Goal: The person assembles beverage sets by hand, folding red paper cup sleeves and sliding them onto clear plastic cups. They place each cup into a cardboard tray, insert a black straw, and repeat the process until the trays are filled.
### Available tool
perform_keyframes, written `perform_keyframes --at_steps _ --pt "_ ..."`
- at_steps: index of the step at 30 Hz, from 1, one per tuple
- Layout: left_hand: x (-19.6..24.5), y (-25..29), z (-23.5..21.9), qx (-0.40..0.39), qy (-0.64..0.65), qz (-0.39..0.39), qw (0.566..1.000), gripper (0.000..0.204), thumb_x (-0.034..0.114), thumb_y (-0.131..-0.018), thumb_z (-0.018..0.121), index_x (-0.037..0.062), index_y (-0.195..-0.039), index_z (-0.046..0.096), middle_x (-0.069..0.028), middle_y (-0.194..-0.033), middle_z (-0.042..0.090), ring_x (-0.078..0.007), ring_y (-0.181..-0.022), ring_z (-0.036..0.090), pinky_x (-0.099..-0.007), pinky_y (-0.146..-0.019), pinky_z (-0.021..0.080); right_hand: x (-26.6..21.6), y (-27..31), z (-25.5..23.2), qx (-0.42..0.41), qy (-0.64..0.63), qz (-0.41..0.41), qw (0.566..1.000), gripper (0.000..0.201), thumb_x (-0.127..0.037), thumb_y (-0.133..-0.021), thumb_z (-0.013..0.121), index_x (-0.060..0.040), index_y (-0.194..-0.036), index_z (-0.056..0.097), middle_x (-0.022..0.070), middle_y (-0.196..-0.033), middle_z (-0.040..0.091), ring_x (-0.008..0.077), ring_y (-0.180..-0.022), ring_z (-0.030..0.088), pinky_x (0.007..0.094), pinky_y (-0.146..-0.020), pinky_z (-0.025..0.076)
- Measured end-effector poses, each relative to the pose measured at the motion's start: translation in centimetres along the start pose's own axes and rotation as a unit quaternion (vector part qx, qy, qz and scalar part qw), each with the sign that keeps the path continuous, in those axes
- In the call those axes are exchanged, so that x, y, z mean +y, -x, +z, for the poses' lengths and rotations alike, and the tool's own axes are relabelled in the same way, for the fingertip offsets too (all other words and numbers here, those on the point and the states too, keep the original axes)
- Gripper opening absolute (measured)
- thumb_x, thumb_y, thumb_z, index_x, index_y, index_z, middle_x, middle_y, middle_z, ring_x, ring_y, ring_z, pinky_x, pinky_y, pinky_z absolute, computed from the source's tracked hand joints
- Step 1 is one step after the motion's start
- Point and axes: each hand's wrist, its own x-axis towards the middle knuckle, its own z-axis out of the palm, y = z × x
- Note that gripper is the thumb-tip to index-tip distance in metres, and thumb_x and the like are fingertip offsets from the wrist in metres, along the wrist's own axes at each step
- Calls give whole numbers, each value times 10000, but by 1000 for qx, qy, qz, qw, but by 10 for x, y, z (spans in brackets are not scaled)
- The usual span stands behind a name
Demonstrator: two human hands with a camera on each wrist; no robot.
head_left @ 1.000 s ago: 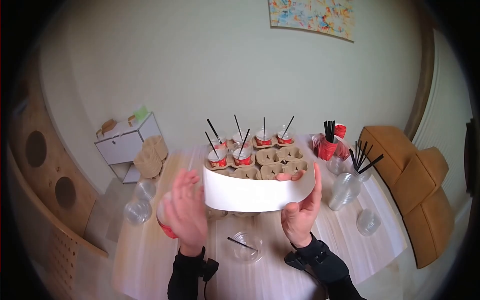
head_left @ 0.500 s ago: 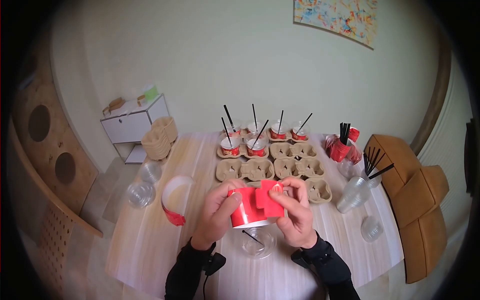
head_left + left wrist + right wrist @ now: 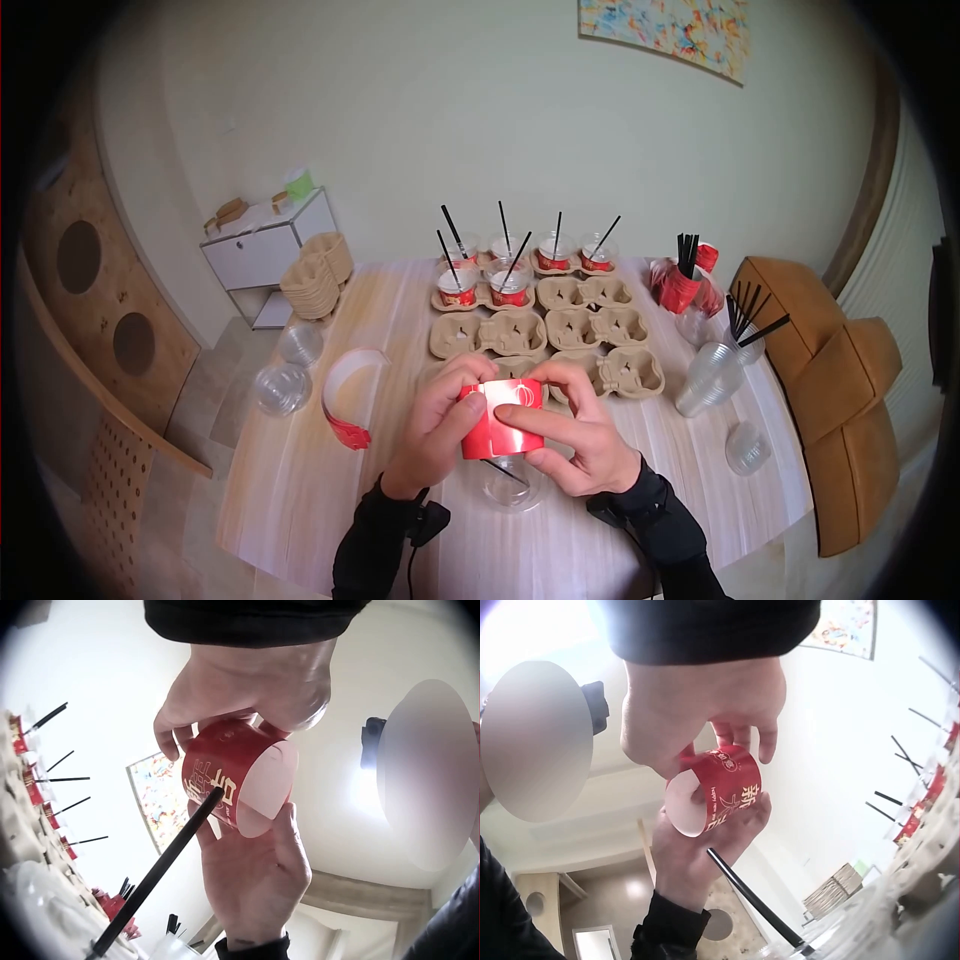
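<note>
1. The left hand [image 3: 437,422] is clamping one side of a red paper sleeve [image 3: 506,394], and its thumb is pressing on the front.
2. The right hand [image 3: 588,437] is gripping the sleeve's other side, and one of its fingers is lying across the front.
3. The sleeve is curving round like a ring, up in the air between the two hands. Its inside is showing white, and gold writing is shining on its side.
4. Under the sleeve, a clear cup [image 3: 513,498] is sitting on the table [image 3: 570,540]. A black straw [image 3: 507,472] is poking up from it.
5. Over to the person's left, a loose paper strip [image 3: 351,436] is lying in a curve, and two clear cups are resting near it.
6. Past the hands, brown trays [image 3: 598,330] are standing in rows. Six cups [image 3: 457,293] with straws are sitting in the back ones.
7. Over to the person's right, a clear cup stack [image 3: 706,385] is leaning, and more black straws are standing near it.
8. A brown couch [image 3: 845,370] is standing beside the table.
</note>
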Motion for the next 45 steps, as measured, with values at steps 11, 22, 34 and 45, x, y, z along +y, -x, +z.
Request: perform_keyframes --at_steps 11,22,34,45 --pt "7 2 20 114 -103 -59 986 409 109 -972 576 17 -1301 352 -133 -1186 498 -214 -1092 515 -365 -961 454 6 0 10 89 77 -33 993 654 -123 -718 854 -8 -1311 604 198 -1239 561 360 -1112 582 415 -957 483" --pt "-19 -9 -33 169 347 -158 909 604 399 -1042 331 -75 -1409 409 -243 -1374 529 -360 -1205 583 -458 -901 561 1 7 1 -100 51 180 977 1242 -537 -686 856 112 -1509 189 331 -1561 170 513 -1399 300 483 -1165 297" --pt "-50 -2 -28 216 247 -159 931 530 102 -915 655 -5 -1386 436 -182 -1328 559 -281 -1150 622 -411 -902 563 22 15 11 -291 32 195 936 964 -336 -654 865 7 -1427 402 215 -1259 416 373 -1133 527 394 -917 488" --pt "-59 -1 13 -5 243 -243 939 779 184 -833 739 -21 -1472 342 -98 -1325 548 -176 -1215 558 -324 -1018 476 40 15 -48 146 -273 179 934 915 -276 -779 834 -14 -1512 351 61 -1399 434 201 -1293 460 382 -1099 365"
